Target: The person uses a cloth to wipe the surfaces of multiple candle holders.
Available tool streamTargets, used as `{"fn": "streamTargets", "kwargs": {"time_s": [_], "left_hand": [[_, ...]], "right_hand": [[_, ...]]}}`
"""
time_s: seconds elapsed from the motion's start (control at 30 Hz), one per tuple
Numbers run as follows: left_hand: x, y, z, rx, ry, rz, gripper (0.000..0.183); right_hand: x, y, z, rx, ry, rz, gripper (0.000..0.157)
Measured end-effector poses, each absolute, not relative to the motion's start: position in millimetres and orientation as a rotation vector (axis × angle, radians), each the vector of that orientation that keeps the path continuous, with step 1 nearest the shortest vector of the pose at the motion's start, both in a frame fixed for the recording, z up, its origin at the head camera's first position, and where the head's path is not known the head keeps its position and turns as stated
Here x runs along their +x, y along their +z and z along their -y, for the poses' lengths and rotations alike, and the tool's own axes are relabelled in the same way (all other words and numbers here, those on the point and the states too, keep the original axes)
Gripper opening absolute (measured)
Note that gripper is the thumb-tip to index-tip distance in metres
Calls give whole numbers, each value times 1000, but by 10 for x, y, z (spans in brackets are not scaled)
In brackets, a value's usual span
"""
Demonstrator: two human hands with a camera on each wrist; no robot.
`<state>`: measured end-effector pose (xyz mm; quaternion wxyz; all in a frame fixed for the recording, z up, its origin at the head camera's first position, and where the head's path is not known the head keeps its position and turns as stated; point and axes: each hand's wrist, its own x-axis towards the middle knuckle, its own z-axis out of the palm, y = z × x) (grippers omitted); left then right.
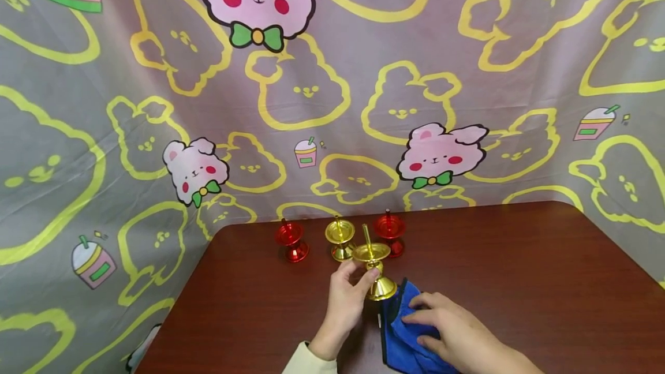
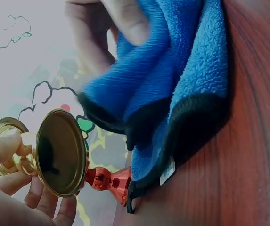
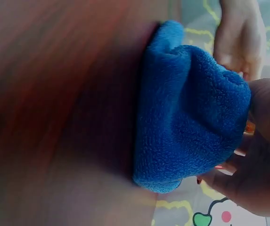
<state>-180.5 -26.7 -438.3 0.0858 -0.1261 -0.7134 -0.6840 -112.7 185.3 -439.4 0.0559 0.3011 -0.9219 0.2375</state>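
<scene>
My left hand [image 1: 344, 300] holds a shiny gold candle holder [image 1: 383, 290] by its stem, thumb on the near side. It stands tilted above the table, dish and thin spike uppermost. The left wrist view looks into the hollow underside of its base [image 2: 61, 153]. A blue terry cloth [image 1: 407, 339] with black edging lies bunched on the table just below, to the right. My right hand [image 1: 457, 325] grips a raised fold of that cloth between thumb and fingers. In the right wrist view the cloth [image 3: 191, 117] covers part of the fingers.
Behind the hands stand a red candle holder [image 1: 296, 251] on the left, another gold one [image 1: 342, 253], and a second red one [image 1: 396, 248], partly behind the held holder. The dark reddish-brown table [image 1: 519, 270] ends at a patterned cloth backdrop [image 1: 358, 149].
</scene>
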Motion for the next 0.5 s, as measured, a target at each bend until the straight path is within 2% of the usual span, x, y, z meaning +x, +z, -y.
{"fn": "streamTargets", "kwargs": {"time_s": [0.17,0.5], "left_hand": [[-1806,-4392,229,-421,-2019,2114,14],[-1825,-4445,158,-422,-2016,2116,14]], "right_hand": [[-1117,-4445,-1887,957,519,2752,33],[-1119,-4450,-2083,857,414,2757,34]]}}
